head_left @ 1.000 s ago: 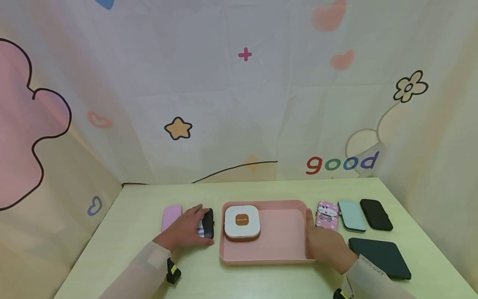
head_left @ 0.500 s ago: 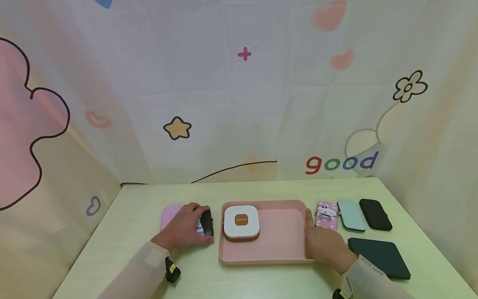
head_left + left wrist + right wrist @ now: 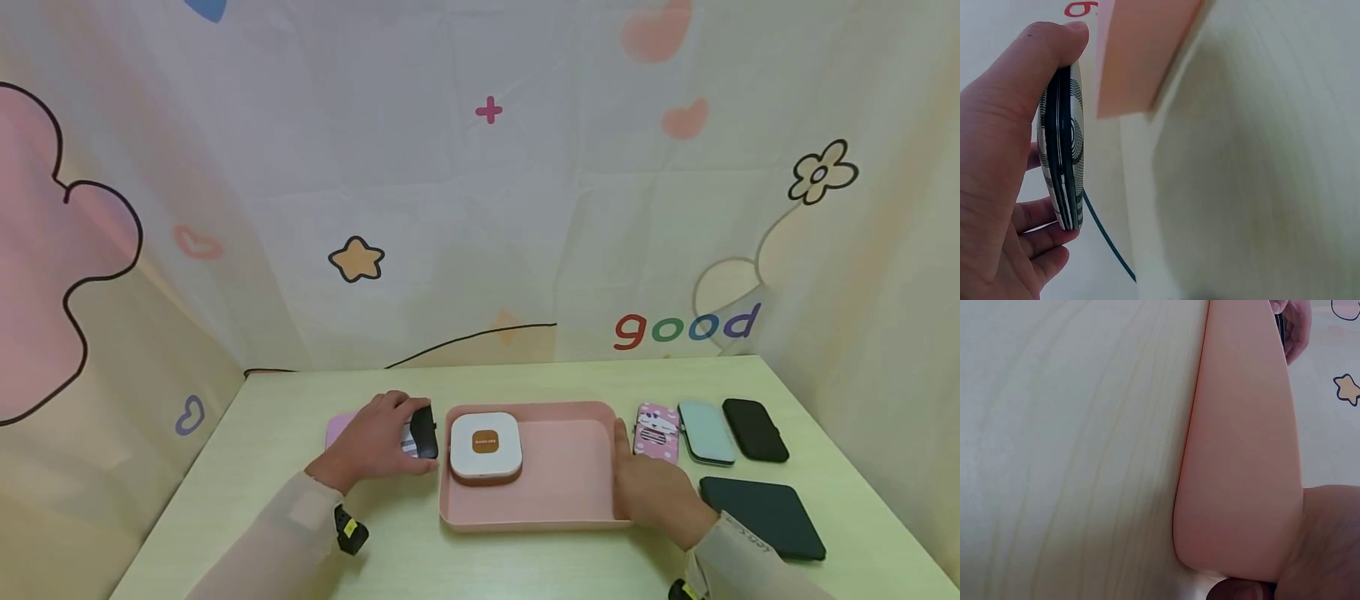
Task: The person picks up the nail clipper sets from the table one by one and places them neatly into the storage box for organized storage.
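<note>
In the head view my left hand [image 3: 378,442] holds a slim clamshell case [image 3: 422,433] with a black-and-white pattern, just left of the pink tray [image 3: 570,500]. The left wrist view has this case [image 3: 1061,150] edge-on, its two halves closed, between my thumb above and fingers below. A lilac item [image 3: 339,427] lies partly hidden behind the left hand. On the tray's left part rests a white square box [image 3: 486,446] with a brown label. My right hand [image 3: 656,492] grips the tray's right end, one finger along the wall; some fingers are hidden.
Right of the tray lie a pink cartoon case [image 3: 657,433], a mint case [image 3: 707,433] and a black case [image 3: 756,431]. A larger dark flat case [image 3: 763,517] lies nearer the front. Behind the table [image 3: 525,567] hangs a printed curtain [image 3: 450,208].
The left hand has lifted the patterned case and shifted slightly right and away from me, nearer the tray. The right hand, tray and white box stay where they were.
</note>
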`<state>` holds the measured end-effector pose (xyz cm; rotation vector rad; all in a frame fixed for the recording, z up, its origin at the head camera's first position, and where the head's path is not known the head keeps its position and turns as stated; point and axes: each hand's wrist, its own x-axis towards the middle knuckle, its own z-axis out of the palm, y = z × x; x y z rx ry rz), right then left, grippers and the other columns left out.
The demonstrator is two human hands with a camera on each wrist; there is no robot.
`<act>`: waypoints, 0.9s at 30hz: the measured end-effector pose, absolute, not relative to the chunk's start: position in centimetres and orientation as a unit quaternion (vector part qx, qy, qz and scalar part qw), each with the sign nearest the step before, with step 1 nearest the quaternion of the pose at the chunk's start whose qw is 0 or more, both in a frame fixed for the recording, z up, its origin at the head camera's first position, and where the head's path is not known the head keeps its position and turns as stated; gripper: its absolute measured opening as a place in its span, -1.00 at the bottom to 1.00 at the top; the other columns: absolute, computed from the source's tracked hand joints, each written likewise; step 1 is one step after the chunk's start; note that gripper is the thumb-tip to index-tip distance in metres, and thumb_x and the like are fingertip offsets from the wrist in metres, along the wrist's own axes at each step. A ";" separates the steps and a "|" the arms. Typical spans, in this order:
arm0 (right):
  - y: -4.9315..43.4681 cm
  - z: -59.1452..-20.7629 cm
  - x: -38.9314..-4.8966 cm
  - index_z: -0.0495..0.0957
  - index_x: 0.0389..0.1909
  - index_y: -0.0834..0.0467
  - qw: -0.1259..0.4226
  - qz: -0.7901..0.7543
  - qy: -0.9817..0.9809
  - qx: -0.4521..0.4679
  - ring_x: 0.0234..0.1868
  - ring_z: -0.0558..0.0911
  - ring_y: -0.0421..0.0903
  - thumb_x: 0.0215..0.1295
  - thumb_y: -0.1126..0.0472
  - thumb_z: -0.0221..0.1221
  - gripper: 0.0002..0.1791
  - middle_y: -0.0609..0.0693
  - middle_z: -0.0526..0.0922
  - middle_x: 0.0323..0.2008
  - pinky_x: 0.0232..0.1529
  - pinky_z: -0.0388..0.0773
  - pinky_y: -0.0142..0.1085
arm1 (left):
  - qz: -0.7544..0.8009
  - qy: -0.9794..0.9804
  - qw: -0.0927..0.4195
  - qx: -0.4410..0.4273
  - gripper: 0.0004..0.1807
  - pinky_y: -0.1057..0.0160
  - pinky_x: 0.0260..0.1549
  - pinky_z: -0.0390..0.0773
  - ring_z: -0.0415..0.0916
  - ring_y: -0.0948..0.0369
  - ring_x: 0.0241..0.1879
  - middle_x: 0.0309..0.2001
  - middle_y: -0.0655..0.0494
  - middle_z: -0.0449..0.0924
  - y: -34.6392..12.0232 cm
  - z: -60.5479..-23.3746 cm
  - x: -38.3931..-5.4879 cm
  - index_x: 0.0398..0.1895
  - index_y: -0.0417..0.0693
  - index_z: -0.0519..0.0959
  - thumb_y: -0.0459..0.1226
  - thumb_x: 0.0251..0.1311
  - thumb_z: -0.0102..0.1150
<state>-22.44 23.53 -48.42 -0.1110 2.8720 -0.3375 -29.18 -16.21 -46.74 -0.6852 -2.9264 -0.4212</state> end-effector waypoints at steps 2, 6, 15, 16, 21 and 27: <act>23.5 -48.4 -22.4 -0.37 0.59 0.25 0.123 -0.120 0.984 -0.038 -0.74 0.26 -0.10 0.39 0.13 0.05 -0.02 -0.02 0.38 -0.70 -0.68 0.05 -0.30 | -0.134 -0.962 0.054 -0.232 0.04 0.09 0.01 0.53 0.41 0.11 0.09 0.21 0.03 0.46 -15.7 -46.4 -29.1 0.39 0.16 0.43 0.37 -0.23 0.42; 23.5 -48.3 -22.3 -0.44 0.59 0.22 0.134 -0.134 0.981 -0.029 -0.72 0.30 -0.09 0.45 0.07 0.01 -0.02 0.00 0.39 -0.68 -0.67 0.06 -0.30 | -0.132 -0.958 0.053 -0.250 0.04 0.05 0.08 0.51 0.41 0.07 0.14 0.21 0.00 0.45 -14.7 -45.9 -29.1 0.39 0.16 0.43 0.38 -0.22 0.40; 23.5 -48.3 -22.6 -0.41 0.59 0.22 0.131 -0.129 0.983 -0.027 -0.73 0.32 -0.08 0.41 0.08 0.05 -0.01 0.00 0.40 -0.68 -0.68 0.10 -0.29 | -0.142 -0.950 0.053 -0.274 0.04 0.10 0.06 0.50 0.42 0.12 0.08 0.17 0.03 0.47 -11.9 -44.9 -29.6 0.35 0.16 0.46 0.41 -0.26 0.40; 23.5 -48.3 -22.6 -0.39 0.59 0.23 0.130 -0.127 0.983 -0.027 -0.72 0.33 -0.07 0.40 0.10 0.05 -0.01 0.00 0.40 -0.68 -0.68 0.11 -0.29 | -0.144 -0.948 0.054 -0.279 0.05 0.10 0.06 0.50 0.41 0.12 0.08 0.17 0.03 0.47 -11.5 -44.8 -29.6 0.36 0.15 0.46 0.42 -0.26 0.39; 23.6 -48.4 -22.5 -0.33 0.59 0.27 0.122 -0.119 0.985 -0.036 -0.73 0.32 -0.08 0.35 0.15 0.08 -0.01 -0.01 0.40 -0.69 -0.68 0.12 -0.28 | -0.148 -0.940 0.056 -0.301 0.08 0.11 0.07 0.51 0.42 0.13 0.09 0.16 0.04 0.48 -9.9 -44.1 -29.7 0.36 0.11 0.45 0.44 -0.26 0.37; 23.5 -48.5 -22.4 -0.36 0.59 0.27 0.117 -0.119 0.985 -0.039 -0.73 0.32 -0.09 0.42 0.11 0.02 -0.05 -0.02 0.38 -0.69 -0.69 0.08 -0.29 | -0.143 -0.940 0.049 -0.306 0.10 0.10 0.10 0.53 0.44 0.13 0.10 0.19 0.04 0.46 -8.0 -43.7 -29.6 0.41 0.17 0.40 0.46 -0.24 0.33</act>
